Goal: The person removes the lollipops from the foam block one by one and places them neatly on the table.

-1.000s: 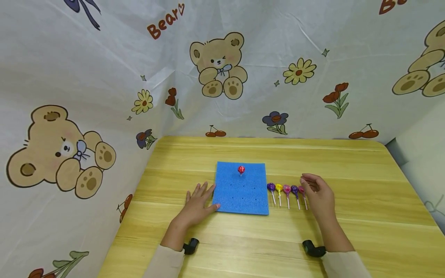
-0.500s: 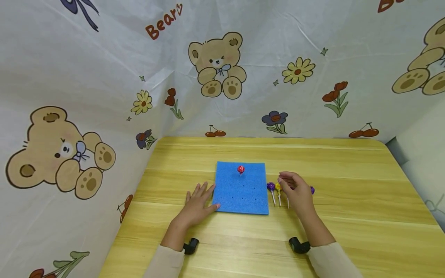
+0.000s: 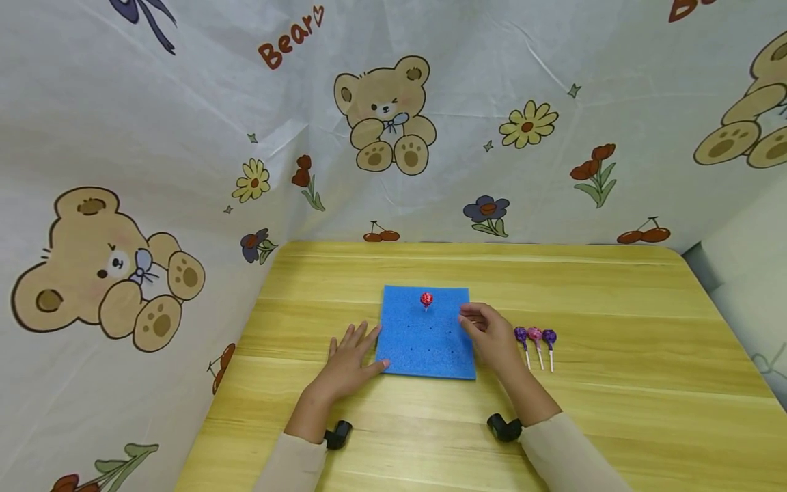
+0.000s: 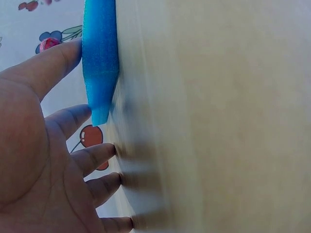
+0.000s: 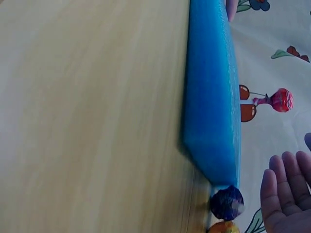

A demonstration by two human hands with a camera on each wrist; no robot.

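My left hand rests at the left edge of a blue foam board, thumb on its front corner. In the left wrist view its thumb and index finger touch the board's side, and the other fingertips meet the table. A red lollipop stands upright in the board near the far edge. My right hand hovers over the board's right edge, fingers loosely bent, with nothing seen in it. Below it, in the right wrist view, lie a purple lollipop and an orange-yellow one; the head view hides both.
Right of my right hand lie a purple lollipop, a pink lollipop and another purple lollipop, side by side on the wooden table. Small holes dot the board. A bear-print cloth hangs behind the table.
My right hand has swept left, from the row's right end to the board's right edge, uncovering the right-hand lollipops and covering the left-hand ones. My left hand and the board stay put.
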